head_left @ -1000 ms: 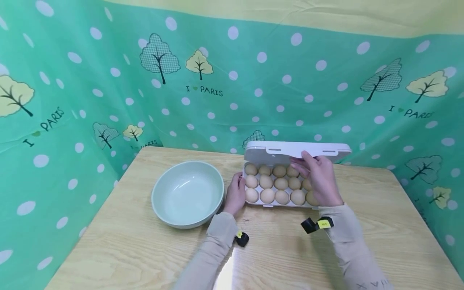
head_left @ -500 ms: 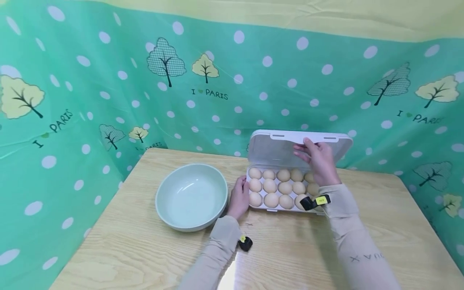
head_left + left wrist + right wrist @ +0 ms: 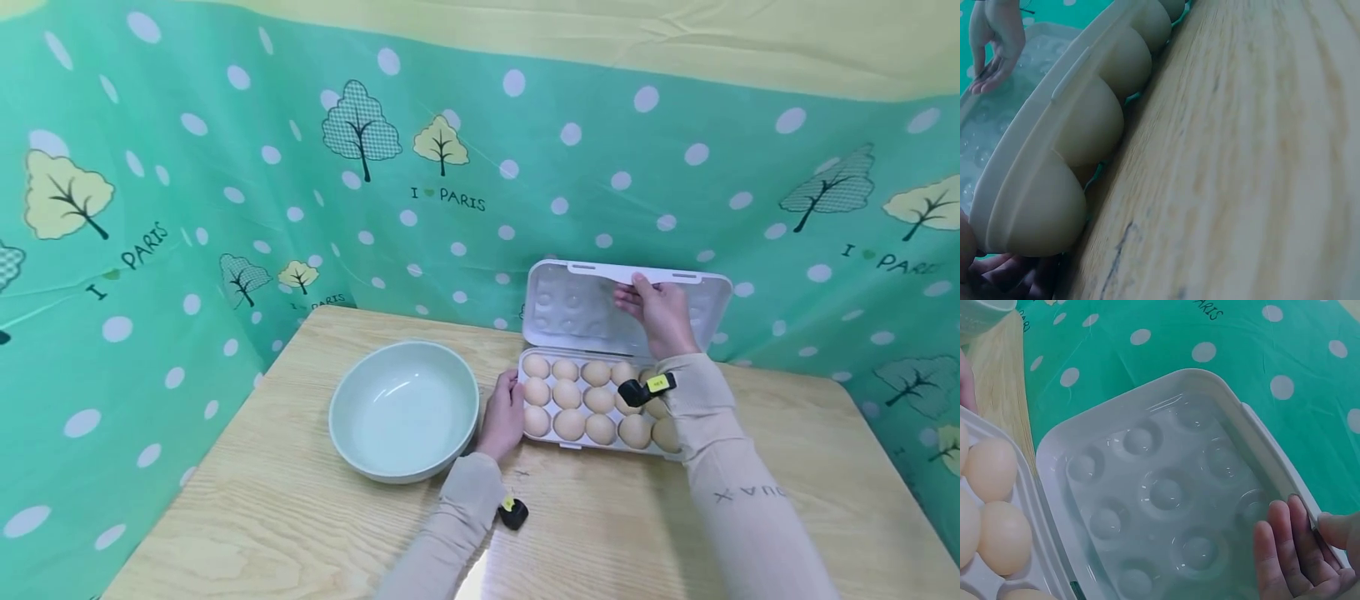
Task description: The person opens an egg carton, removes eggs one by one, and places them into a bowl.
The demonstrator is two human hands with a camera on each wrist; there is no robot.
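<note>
An egg box [image 3: 555, 439] lies on the table with its lid [image 3: 588, 312] tilted up at the back. Rows of light brown eggs [image 3: 599, 430] fill its tray. My left hand [image 3: 504, 419] grips the box's left end; in the left wrist view its thumb is by the rim and its fingers lie beneath. My right hand [image 3: 660, 317] pinches the lid's front edge between thumb and fingers, seen closer in the right wrist view as the hand [image 3: 1310, 562] at the lid's rim. The right forearm and its wrist camera hide some eggs at the right.
A pale green bowl [image 3: 405, 412] stands on the wooden table [image 3: 300, 500], just left of my left hand. A green dotted cloth [image 3: 420, 242] hangs behind the table and along its sides, close behind the raised lid.
My right hand has swung the lid up and back, so its dimpled inner face shows and the eggs are more exposed. My left hand has stayed on the box's left end.
</note>
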